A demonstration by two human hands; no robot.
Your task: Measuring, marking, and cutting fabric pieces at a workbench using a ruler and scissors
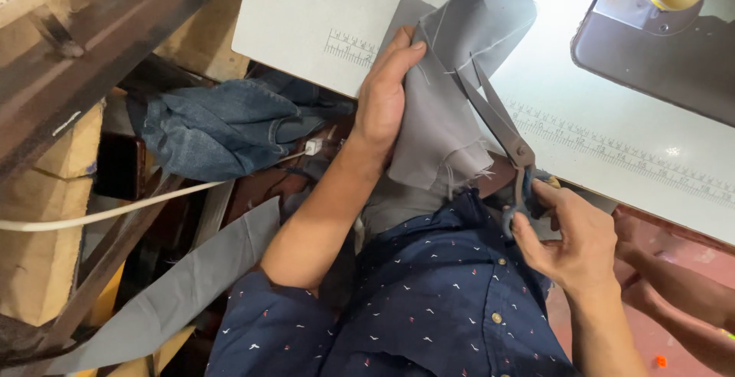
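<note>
Both hands busy: L hand (383, 97) flat on grey cloth (452, 86), R hand (570, 239) gripping scissors (498, 120).

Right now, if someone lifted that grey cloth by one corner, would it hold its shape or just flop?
It would probably flop: the grey cloth already folds and droops over the edge of the white sewing table where the left hand presses it. It looks thin and light, with frayed threads at its edge. The scissors in the right hand seem far stiffer and heavier.
</note>
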